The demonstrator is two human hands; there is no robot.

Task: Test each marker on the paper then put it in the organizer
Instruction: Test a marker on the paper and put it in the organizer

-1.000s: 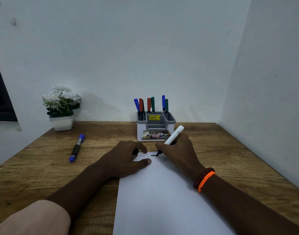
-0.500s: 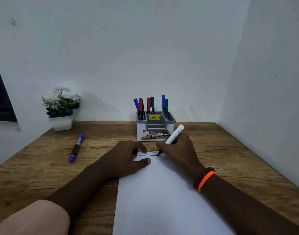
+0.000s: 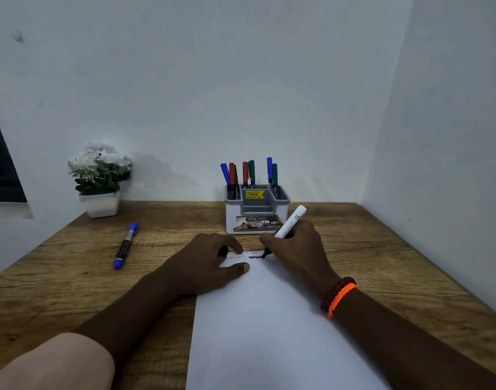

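The right hand (image 3: 293, 249) pinches a white-barrelled marker (image 3: 290, 221), fingers curled round the lower barrel, with the black tip set on the far edge of the sheet of paper (image 3: 269, 327) at the end of a short black zigzag line (image 3: 254, 257). Fainter zigzag marks run along the same edge, just beyond the black one. The left hand (image 3: 210, 263) rests on the far left corner of the paper, thumb extended flat on the sheet, fingers bent over the edge; a small dark object shows under the fingers, and its identity cannot be determined. The paper lies on the wooden counter (image 3: 396, 263), reaching from the near edge towards the organizer (image 3: 256, 211). The organizer, grey and white, stands just beyond the hands near the wall and holds blue, red and green markers upright in its rear compartments. A blue-capped marker (image 3: 125, 245) lies on the counter, well apart to the left. A white potted plant (image 3: 100, 178) stands in the far left corner. A red and an orange bracelet (image 3: 338, 296) sit on the right wrist.
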